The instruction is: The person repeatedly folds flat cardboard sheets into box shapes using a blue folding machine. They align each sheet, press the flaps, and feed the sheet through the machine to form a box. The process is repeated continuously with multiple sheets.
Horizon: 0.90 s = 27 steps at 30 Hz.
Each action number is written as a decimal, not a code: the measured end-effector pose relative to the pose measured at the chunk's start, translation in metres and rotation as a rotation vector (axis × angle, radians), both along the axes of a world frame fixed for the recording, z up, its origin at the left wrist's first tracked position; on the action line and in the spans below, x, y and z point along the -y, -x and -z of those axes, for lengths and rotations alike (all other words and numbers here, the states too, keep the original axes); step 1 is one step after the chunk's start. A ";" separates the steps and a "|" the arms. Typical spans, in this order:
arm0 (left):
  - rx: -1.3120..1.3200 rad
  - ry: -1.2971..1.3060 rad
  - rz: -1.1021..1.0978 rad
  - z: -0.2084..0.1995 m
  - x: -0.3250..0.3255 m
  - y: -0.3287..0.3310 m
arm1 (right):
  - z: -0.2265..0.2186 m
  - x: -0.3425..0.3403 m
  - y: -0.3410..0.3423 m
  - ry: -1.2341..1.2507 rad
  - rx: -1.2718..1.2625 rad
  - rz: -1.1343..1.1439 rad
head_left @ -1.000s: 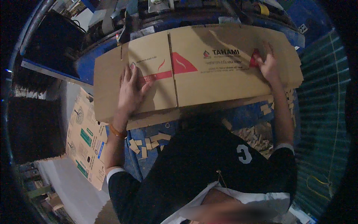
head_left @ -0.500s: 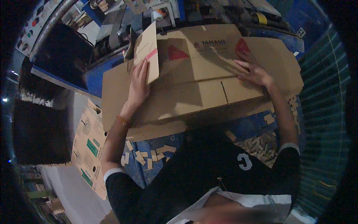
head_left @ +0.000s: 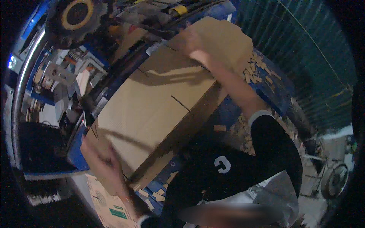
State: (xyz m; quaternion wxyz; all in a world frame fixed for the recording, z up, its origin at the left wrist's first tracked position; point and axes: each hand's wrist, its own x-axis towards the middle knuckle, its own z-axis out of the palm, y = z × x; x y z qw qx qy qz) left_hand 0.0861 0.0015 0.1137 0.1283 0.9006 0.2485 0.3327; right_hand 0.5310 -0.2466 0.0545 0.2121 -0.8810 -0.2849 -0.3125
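Note:
A stack of flat brown cardboard sheets (head_left: 140, 102) lies slanted in front of me, its top face plain with dark slots cut in from the edges. At the stack's near left end is my left hand (head_left: 104, 157), blurred, fingers stretched along the edge and thumb apart. My right hand (head_left: 192, 45) reaches across to the far side of the stack, towards its right end. Motion smears its fingers, so their grip cannot be made out.
Machinery with a dark round wheel (head_left: 78, 17) stands beyond the stack at left. Small cardboard scraps (head_left: 256, 70) litter the blue surface (head_left: 273, 100). A printed cardboard sheet (head_left: 110, 203) lies at lower left. Green corrugated wall (head_left: 304, 45) rises at right; a fan (head_left: 336, 180) stands below it.
My view has turned, so the stack now slants. The raised printed piece by my left hand and the top red markings are out of sight. My right hand has reached to the far edge.

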 end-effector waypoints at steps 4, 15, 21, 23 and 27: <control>0.451 -0.116 -0.602 0.055 -0.012 0.088 | 0.007 0.171 -0.035 -0.089 -0.057 0.503; 0.301 0.341 -0.819 0.113 0.016 0.123 | 0.033 0.330 -0.136 0.359 -0.504 0.523; 0.860 0.775 -0.579 0.089 0.016 0.093 | 0.014 0.312 -0.122 -1.059 -0.877 0.099; 0.903 0.753 -0.594 0.084 0.011 0.087 | -0.011 0.279 -0.109 -1.017 -0.918 -0.052; 0.908 0.733 -0.460 0.082 0.006 0.078 | -0.041 0.229 -0.072 -0.794 -0.655 -0.008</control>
